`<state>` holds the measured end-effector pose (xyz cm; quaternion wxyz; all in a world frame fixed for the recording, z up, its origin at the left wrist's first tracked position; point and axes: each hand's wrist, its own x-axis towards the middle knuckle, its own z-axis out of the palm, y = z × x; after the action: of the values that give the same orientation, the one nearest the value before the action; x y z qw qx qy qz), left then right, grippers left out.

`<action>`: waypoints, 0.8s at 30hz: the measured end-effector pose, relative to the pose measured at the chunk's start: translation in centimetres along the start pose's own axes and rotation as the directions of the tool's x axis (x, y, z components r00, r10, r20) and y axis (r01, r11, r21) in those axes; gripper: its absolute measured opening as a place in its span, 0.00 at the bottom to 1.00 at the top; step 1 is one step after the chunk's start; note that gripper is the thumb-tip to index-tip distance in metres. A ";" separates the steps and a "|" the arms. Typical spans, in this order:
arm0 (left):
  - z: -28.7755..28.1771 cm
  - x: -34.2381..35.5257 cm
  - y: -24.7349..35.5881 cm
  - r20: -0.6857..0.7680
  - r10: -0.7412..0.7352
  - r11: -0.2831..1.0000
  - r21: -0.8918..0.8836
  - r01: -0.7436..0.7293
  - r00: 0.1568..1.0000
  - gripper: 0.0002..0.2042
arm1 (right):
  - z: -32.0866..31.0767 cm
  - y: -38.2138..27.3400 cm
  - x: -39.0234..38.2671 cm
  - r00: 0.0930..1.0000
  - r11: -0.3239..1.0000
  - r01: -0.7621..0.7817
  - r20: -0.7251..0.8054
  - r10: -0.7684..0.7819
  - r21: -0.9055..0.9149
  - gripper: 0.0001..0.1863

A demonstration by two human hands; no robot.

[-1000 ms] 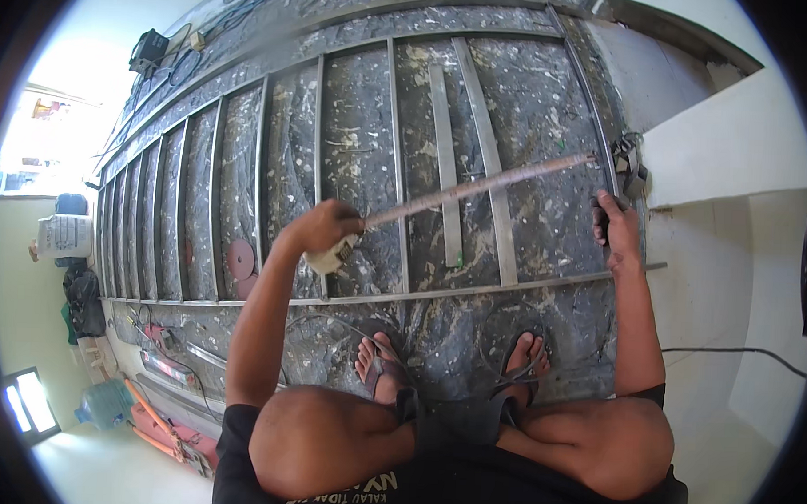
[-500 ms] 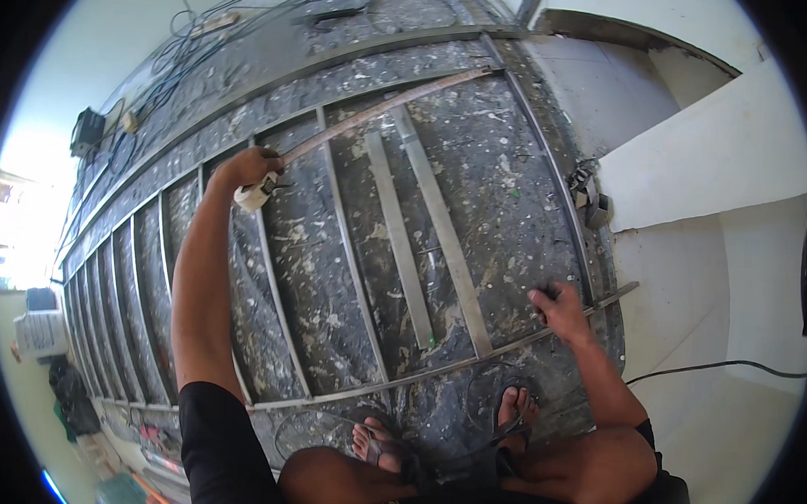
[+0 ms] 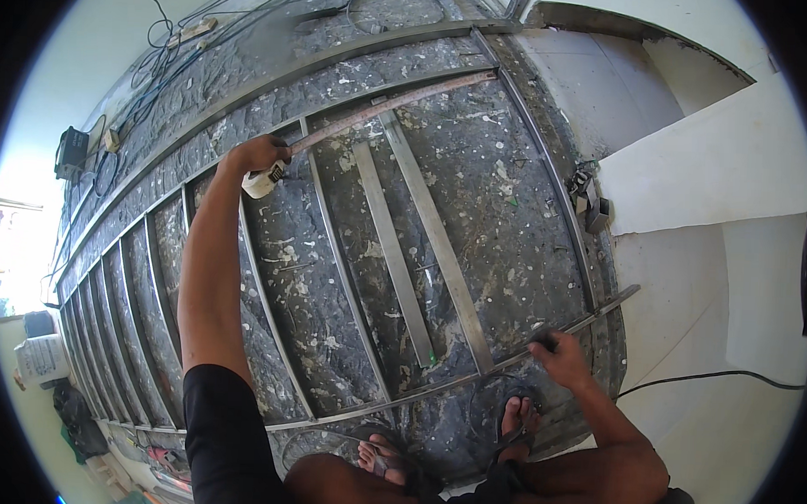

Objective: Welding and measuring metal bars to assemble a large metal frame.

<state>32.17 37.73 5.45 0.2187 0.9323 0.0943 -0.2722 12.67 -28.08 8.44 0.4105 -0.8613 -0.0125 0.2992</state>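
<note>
My left hand (image 3: 258, 154) is stretched far out and grips a white tape measure case (image 3: 264, 181). Its tape (image 3: 386, 105) runs up and right across the metal frame to the far rail (image 3: 402, 40). My right hand (image 3: 560, 357) rests low on the near steel rail (image 3: 416, 393), fingers curled by a small dark thing I cannot make out. Two loose flat metal strips (image 3: 426, 244) lie between the rails. My sandalled feet (image 3: 450, 449) stand at the frame's near edge.
The frame of steel bars (image 3: 268, 309) lies over a paint-speckled dark floor. Cables (image 3: 252, 16) and a dark box (image 3: 72, 152) sit at the far left. A clamp-like tool (image 3: 592, 195) is at the right edge. A black cable (image 3: 719, 377) crosses white boards.
One second ago the tape spanned between both hands. My left arm has since reached farther out with the case, and my right hand has dropped to the near rail.
</note>
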 end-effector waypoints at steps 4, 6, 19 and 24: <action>-0.3 0.9 0.7 -0.062 0.022 1.000 0.017 -0.021 0.998 0.19 | 1.7 -1.1 0.1 0.998 0.999 0.036 0.052 -0.036 -0.012 0.11; -0.7 1.6 1.5 0.015 -0.045 0.998 0.049 0.045 0.999 0.18 | 1.9 -2.0 -0.1 0.998 0.999 0.032 0.048 -0.031 -0.028 0.11; -1.4 3.6 -1.1 -0.082 -0.069 0.995 0.060 0.074 0.994 0.16 | 0.2 -0.1 -1.6 1.000 1.000 0.005 0.009 -0.005 -0.028 0.10; -0.9 3.7 0.9 -0.076 -0.125 0.989 0.064 0.130 0.989 0.16 | -0.4 1.3 -2.3 1.000 1.000 0.012 -0.029 -0.013 -0.022 0.10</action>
<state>35.97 37.53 4.44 0.1649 0.9405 0.1520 -0.2551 10.72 -29.86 8.87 0.4030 -0.8699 -0.0151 0.2840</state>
